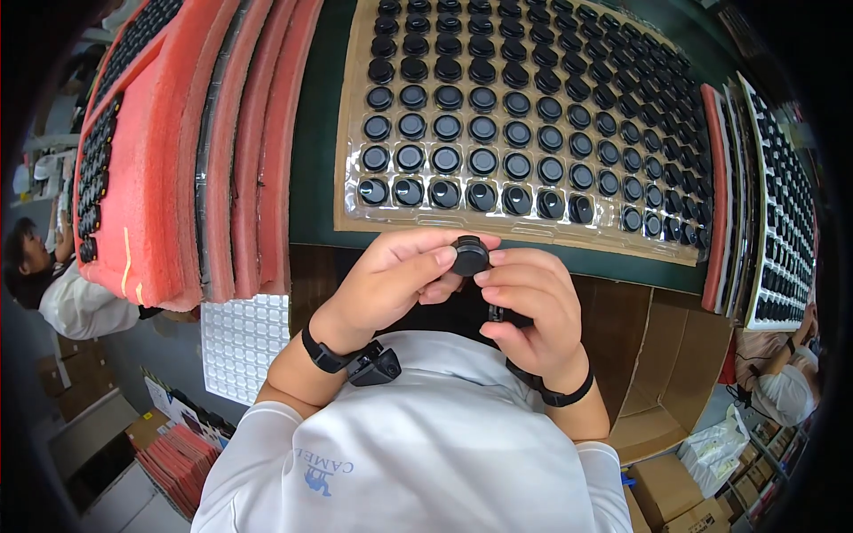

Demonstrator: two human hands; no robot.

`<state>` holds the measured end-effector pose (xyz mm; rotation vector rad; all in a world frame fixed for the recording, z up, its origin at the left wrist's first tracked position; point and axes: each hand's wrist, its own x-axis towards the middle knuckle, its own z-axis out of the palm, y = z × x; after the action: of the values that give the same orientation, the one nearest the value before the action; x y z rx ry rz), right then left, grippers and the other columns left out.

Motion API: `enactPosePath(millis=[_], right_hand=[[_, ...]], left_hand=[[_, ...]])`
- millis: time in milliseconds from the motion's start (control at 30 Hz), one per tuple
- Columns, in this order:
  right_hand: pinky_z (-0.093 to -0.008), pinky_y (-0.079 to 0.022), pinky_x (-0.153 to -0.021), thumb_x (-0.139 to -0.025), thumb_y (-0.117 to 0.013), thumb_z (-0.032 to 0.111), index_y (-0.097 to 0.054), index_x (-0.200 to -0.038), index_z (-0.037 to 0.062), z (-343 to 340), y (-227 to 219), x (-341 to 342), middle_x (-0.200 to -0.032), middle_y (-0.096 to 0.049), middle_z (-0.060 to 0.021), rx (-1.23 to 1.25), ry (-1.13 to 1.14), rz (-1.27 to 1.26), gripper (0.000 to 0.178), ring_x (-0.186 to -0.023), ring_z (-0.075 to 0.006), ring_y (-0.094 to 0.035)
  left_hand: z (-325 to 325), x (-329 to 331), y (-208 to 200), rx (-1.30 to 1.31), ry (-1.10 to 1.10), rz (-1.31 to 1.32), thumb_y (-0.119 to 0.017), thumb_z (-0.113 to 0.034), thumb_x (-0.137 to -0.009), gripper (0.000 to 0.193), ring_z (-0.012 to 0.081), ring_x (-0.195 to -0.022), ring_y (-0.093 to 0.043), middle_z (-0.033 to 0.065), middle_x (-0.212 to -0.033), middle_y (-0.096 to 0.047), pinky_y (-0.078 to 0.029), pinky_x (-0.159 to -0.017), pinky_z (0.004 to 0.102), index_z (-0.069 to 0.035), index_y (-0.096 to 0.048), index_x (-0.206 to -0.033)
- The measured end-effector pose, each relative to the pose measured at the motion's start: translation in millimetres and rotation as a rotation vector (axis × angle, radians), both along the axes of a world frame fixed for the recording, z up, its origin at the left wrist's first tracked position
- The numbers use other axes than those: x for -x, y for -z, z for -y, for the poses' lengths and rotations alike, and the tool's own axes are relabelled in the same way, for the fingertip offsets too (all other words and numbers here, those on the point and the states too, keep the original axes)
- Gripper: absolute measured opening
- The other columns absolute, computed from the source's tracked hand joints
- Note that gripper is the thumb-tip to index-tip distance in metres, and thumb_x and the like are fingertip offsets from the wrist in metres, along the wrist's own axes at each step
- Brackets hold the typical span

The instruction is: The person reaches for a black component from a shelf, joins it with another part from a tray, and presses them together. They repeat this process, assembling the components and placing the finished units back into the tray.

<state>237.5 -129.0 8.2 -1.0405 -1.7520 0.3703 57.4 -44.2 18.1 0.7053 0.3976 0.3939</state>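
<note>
Between the thumb and fingers of my left hand [395,275] is a round black lens-like part [471,257], its flat disc face turned up toward me. My right hand [536,306] is closed beside it, and its upper fingertips touch or nearly touch the part's right rim. A small black piece [495,313] shows between the right thumb and fingers; its kind is too small to make out. Just beyond both hands, a clear plastic tray [378,213] on brown cardboard bears many similar round black parts [481,161] in rows.
Stacked pink foam sheets [271,178] rise at the left of the green bench [313,178]. More upright trays [771,204] stand at the right. Below are a white tray [247,342] and an open cardboard box [662,391]. One person [84,298] is at far left, another [782,382] at far right.
</note>
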Motion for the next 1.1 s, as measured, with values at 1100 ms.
enactPosePath(millis=[1100], right_hand=[[-0.022, -0.038, -0.062, -0.089, -0.052, 0.01, -0.044, -0.104, 0.0019, 7, 14, 20, -0.087, -0.049, -0.0036, 0.383, -0.089, -0.759, 0.019, -0.069, -0.0083, -0.042]], left_hand=[[16, -8, 12, -0.928, -0.175, -0.063, -0.067, -0.001, -0.073, 0.041, 0.0117, -0.07, -0.044, 0.0082, -0.094, -0.051, -0.038, -0.06, 0.0246, -0.003, -0.046, -0.109]])
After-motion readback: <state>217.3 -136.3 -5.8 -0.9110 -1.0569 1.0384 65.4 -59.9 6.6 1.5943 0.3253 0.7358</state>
